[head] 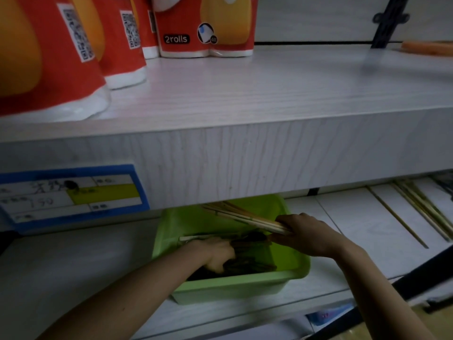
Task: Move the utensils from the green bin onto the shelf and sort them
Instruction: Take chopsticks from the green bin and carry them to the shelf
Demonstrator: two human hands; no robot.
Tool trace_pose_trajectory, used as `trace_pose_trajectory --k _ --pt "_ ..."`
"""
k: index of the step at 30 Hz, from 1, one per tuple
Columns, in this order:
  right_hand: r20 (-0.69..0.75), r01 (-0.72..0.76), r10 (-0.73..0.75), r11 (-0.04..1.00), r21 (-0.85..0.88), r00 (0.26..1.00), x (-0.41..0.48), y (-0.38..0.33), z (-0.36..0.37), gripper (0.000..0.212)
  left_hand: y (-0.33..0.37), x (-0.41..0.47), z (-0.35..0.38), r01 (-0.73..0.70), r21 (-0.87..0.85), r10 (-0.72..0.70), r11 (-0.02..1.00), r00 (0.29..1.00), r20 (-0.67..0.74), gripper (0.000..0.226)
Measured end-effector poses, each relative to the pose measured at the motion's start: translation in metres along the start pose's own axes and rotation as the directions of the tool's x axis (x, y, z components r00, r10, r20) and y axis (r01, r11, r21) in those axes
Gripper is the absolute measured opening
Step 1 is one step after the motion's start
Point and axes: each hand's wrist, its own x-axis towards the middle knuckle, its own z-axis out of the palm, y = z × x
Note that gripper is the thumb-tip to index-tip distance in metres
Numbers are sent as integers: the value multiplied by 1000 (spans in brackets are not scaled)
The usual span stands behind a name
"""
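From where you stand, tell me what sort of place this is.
Probably a shop or stockroom aisle. Packs of paper rolls stand in a row on the upper shelf, whose front edge carries a handwritten price tag, and loose chopsticks lie on the lower shelf beside the green bin.

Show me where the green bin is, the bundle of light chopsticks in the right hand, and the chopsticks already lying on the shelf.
green bin (235,287): head view, front rim.
bundle of light chopsticks (247,218): head view, middle of the shafts.
chopsticks on the shelf (421,212): head view, mid-length of the pile.
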Motion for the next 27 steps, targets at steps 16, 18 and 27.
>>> trace_pose_trajectory --k 16,18,27 --pt "4 -6 6 997 71 1000 -7 1 -6 26 -13 -10 -1 -22 -377 -24 926 993 -117 20" --pt "-9 -10 11 998 68 1000 -9 2 -7 27 -16 -10 1 -36 -455 -32 890 989 -142 23" --pt "-39 -26 31 990 138 999 -17 3 -9 24 -18 -7 0 -10 -807 -152 591 981 -123 27"
